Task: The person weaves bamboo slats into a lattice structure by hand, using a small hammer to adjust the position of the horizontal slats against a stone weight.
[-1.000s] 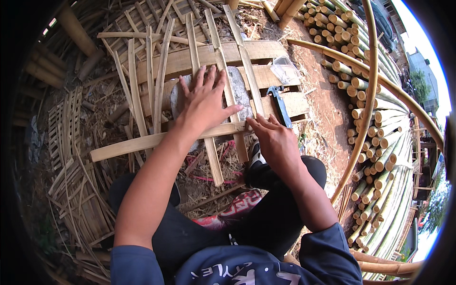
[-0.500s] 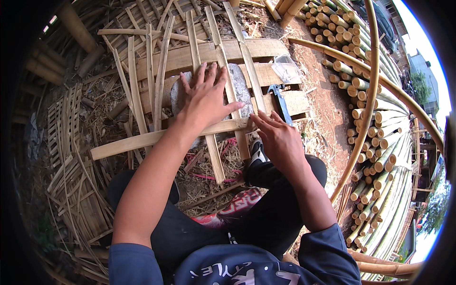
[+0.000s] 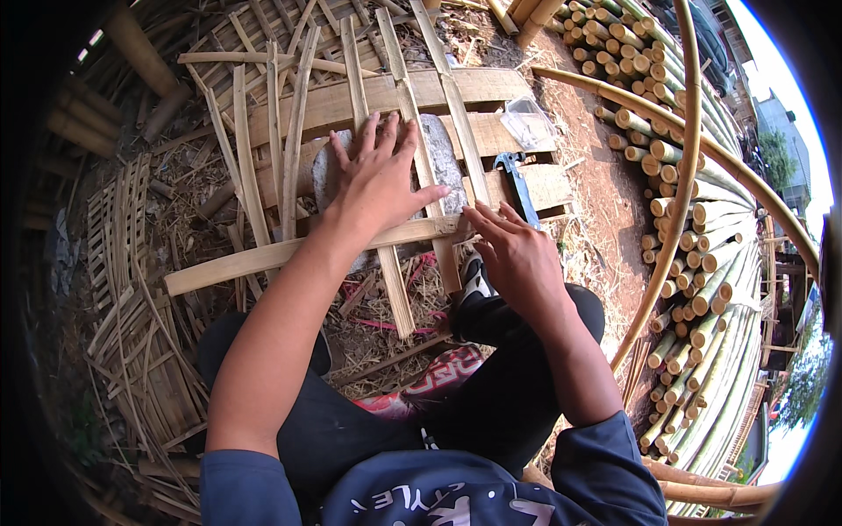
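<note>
My left hand lies spread over the bamboo slats and a grey stone slab, its thumb reaching across one long slat. Under my left wrist passes a wider bamboo strip, set crosswise over the upright slats. At that strip's right end, my right hand has its fingers stretched out, fingertips by the foot of the rightmost slat. Just beyond those fingers lies a hammer with a dark blue handle, resting on wooden planks. Neither hand is closed round anything.
A clear plastic packet lies on the planks. Cut bamboo poles are stacked at the right, with a curved pole in front. Latticed bamboo panels and loose strips lie at the left. Shavings and a red-white bag are between my legs.
Both hands keep nearly the same places. The slats and crosswise strip appear shifted very slightly left; nothing has been picked up or let go.
</note>
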